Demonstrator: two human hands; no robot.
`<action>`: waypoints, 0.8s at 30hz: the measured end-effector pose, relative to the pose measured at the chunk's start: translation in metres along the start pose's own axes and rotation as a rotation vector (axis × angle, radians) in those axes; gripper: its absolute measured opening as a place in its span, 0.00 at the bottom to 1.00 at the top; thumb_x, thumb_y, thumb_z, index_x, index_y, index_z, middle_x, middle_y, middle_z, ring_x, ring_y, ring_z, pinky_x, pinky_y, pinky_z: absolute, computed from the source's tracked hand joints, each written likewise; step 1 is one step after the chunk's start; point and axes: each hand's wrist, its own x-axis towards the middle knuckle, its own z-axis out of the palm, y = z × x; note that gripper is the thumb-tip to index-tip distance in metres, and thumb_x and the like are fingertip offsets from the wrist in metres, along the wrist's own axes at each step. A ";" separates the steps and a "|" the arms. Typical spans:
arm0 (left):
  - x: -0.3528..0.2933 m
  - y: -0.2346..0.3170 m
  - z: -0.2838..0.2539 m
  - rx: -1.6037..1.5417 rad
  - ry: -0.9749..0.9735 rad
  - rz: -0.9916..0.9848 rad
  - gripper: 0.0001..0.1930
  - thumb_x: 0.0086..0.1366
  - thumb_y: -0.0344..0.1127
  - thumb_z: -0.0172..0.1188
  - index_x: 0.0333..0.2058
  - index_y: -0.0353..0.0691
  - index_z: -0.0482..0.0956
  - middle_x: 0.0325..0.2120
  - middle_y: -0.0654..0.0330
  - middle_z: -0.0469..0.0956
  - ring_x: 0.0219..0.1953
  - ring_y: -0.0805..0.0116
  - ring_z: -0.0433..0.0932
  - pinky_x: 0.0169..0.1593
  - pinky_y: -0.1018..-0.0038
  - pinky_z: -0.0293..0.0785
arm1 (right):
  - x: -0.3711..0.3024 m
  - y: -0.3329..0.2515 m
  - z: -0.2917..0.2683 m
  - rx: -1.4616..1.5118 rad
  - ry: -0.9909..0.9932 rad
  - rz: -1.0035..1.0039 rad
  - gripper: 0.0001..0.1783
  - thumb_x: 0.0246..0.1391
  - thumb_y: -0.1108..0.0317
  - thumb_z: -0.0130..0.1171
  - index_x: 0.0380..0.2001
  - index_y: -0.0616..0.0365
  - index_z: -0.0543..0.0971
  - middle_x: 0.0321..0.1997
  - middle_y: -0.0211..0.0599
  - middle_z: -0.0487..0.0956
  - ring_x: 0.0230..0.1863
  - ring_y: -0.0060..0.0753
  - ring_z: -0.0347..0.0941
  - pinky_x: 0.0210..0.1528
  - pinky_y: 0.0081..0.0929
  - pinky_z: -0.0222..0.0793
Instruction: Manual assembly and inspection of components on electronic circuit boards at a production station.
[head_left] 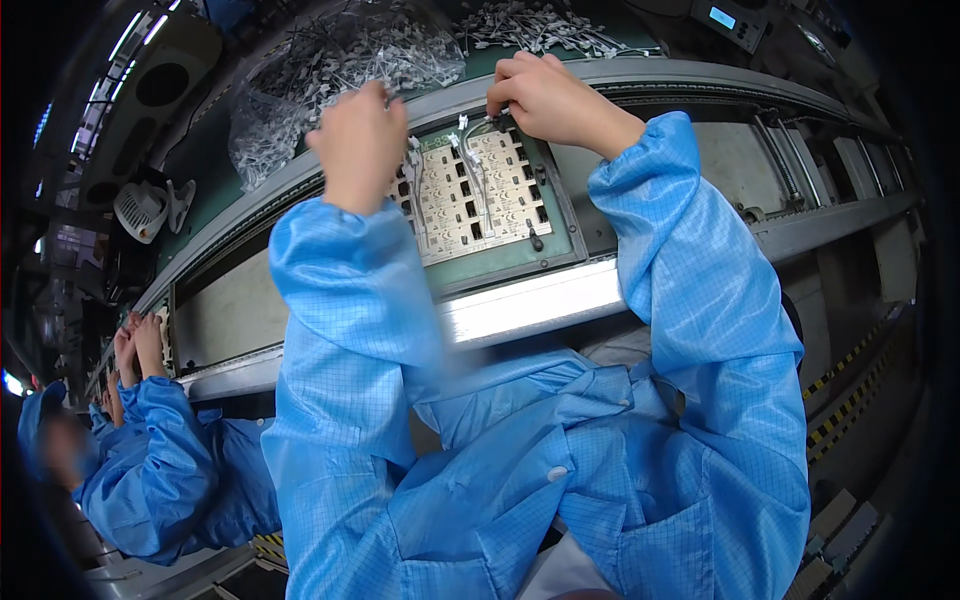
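Observation:
A pale circuit board panel (pixel 470 195) with dark components in rows lies in a green fixture plate (pixel 565 222). Short grey wires with white plugs (pixel 474 160) lie across the panel. At its far right corner, my right hand (pixel 548 100) has thumb and fingers pinched together, close to a dark clip and the end of a wire. What sits between those fingertips is hidden. Over the far left edge of the fixture is my left hand (pixel 362 145), blurred by motion; its fingertips are not clear, nor is anything in them.
Beyond the rail, a clear plastic bag (pixel 350 60) holds many white-plugged wires, with a loose pile of wires (pixel 545 25) to its right. Metal conveyor rails (pixel 530 305) run along both sides. A white fan-like object (pixel 143 210) and a co-worker in blue (pixel 170 470) are at left.

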 end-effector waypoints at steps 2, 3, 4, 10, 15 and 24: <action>0.003 -0.010 -0.003 0.125 -0.061 -0.078 0.17 0.62 0.48 0.61 0.42 0.43 0.83 0.39 0.53 0.84 0.44 0.51 0.82 0.49 0.48 0.68 | -0.001 -0.001 0.001 -0.004 -0.004 0.010 0.13 0.52 0.74 0.53 0.34 0.49 0.85 0.39 0.31 0.76 0.51 0.35 0.69 0.54 0.39 0.60; 0.002 -0.011 -0.004 0.122 -0.159 -0.147 0.19 0.60 0.50 0.62 0.42 0.43 0.83 0.39 0.54 0.84 0.44 0.52 0.81 0.49 0.50 0.67 | -0.001 -0.002 0.001 -0.002 0.002 0.006 0.13 0.52 0.74 0.53 0.34 0.49 0.85 0.38 0.31 0.76 0.51 0.35 0.69 0.54 0.39 0.60; 0.002 -0.012 -0.004 0.117 -0.256 -0.216 0.21 0.58 0.53 0.63 0.42 0.43 0.83 0.38 0.55 0.84 0.44 0.52 0.81 0.48 0.52 0.66 | -0.001 -0.003 0.001 -0.002 0.008 0.003 0.12 0.52 0.74 0.53 0.34 0.49 0.85 0.38 0.31 0.76 0.51 0.35 0.69 0.54 0.39 0.60; 0.008 -0.011 0.020 0.045 -0.191 -0.156 0.18 0.53 0.49 0.67 0.38 0.45 0.84 0.35 0.57 0.85 0.41 0.55 0.82 0.46 0.56 0.63 | -0.002 -0.005 0.002 -0.038 0.053 -0.010 0.12 0.55 0.76 0.50 0.33 0.53 0.84 0.37 0.30 0.75 0.49 0.33 0.69 0.52 0.34 0.60; 0.010 -0.015 0.026 -0.208 -0.205 -0.156 0.13 0.52 0.41 0.65 0.38 0.48 0.85 0.34 0.60 0.85 0.42 0.55 0.81 0.50 0.54 0.61 | -0.001 -0.004 0.004 -0.027 0.084 -0.025 0.12 0.56 0.75 0.50 0.34 0.53 0.83 0.38 0.31 0.75 0.49 0.34 0.69 0.53 0.35 0.61; 0.006 -0.023 0.023 -0.384 -0.147 -0.092 0.15 0.49 0.41 0.67 0.38 0.47 0.84 0.35 0.63 0.85 0.40 0.61 0.82 0.47 0.61 0.62 | 0.020 -0.035 0.014 0.024 0.162 -0.253 0.11 0.52 0.74 0.58 0.38 0.52 0.84 0.38 0.31 0.76 0.47 0.36 0.70 0.51 0.34 0.64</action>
